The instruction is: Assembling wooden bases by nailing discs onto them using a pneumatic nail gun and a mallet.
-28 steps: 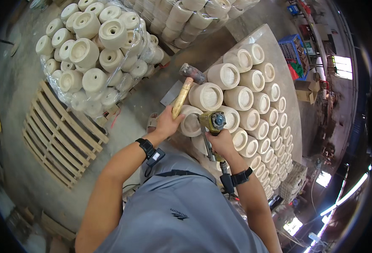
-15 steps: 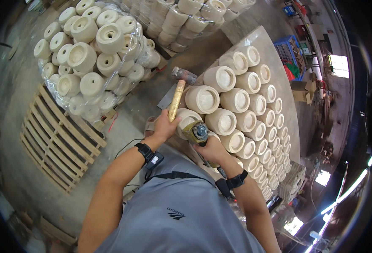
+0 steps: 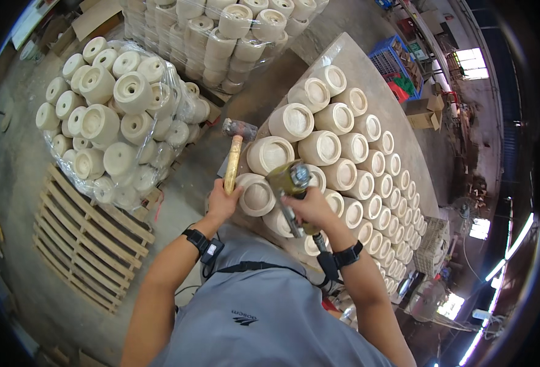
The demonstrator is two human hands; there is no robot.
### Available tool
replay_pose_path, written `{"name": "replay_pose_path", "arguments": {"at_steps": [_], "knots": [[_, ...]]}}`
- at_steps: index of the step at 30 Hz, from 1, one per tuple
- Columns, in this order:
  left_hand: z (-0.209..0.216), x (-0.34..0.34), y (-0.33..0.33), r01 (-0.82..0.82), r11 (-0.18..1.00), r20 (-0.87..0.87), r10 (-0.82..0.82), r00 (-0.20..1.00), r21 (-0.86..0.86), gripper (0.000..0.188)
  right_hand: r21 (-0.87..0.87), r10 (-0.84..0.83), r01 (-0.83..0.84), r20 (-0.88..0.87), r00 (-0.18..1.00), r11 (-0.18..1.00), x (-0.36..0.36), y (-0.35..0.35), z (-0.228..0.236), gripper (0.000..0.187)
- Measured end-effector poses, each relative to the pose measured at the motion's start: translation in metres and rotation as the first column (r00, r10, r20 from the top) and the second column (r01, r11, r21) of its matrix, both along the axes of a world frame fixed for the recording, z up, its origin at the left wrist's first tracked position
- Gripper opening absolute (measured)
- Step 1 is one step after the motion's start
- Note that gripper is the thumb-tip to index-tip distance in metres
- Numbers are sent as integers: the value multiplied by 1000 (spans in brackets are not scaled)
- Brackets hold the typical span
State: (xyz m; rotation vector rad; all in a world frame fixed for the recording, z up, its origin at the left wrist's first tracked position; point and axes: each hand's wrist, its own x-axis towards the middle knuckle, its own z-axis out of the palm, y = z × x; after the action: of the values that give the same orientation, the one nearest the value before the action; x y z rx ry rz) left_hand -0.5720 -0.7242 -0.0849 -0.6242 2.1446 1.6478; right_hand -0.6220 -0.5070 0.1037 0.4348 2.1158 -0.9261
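Note:
My left hand (image 3: 223, 200) is closed around the lower handle of a hammer (image 3: 233, 164), which has a pale wooden handle and a dark, worn head. The head points away from me, left of the nearest cylinders. Closed on its grip, my right hand (image 3: 311, 211) holds what looks like a nail gun (image 3: 288, 178), yellow-green with a round metal cap. A straight metal bar runs down beside the hand, and a dark hose or cable leads back past the wrist. Beneath the tool lie cream, round-mouthed cylinders (image 3: 270, 155), some partly hidden by it.
Rows of similar cylinders (image 3: 341, 174) spread to the right. At left, a plastic-wrapped stack of cylinders (image 3: 118, 158) stands behind a slatted wooden pallet (image 3: 89, 235). Another wrapped stack (image 3: 218, 46) rises farther back. A blue crate (image 3: 395, 64) and cardboard box (image 3: 424, 113) stand far right.
The whole view has shifted, so the wrapped stacks sit farther left. The nail gun has moved right and away over the cylinders and tilted, showing more of its side. Both hands keep their holds.

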Motion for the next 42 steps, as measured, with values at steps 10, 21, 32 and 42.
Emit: {"name": "replay_pose_path", "arguments": {"at_steps": [10,21,32,42], "knots": [[-1,2,-4,56,998,-6,-56,998,-33,51,10,-93,96,-132,987,995,-81,13,-26,37],[-1,3,-3,101,992,-139,-111,984,-77,54,35,-176,182,-136,975,983,-79,11,-33,32],[3,2,-8,100,994,-88,-103,991,-34,50,23,19,-19,7,1000,1000,-56,6,-21,31],[-2,-1,-6,102,994,-86,-105,991,-40,53,173,89,-92,25,996,981,-59,9,-29,45]]}}
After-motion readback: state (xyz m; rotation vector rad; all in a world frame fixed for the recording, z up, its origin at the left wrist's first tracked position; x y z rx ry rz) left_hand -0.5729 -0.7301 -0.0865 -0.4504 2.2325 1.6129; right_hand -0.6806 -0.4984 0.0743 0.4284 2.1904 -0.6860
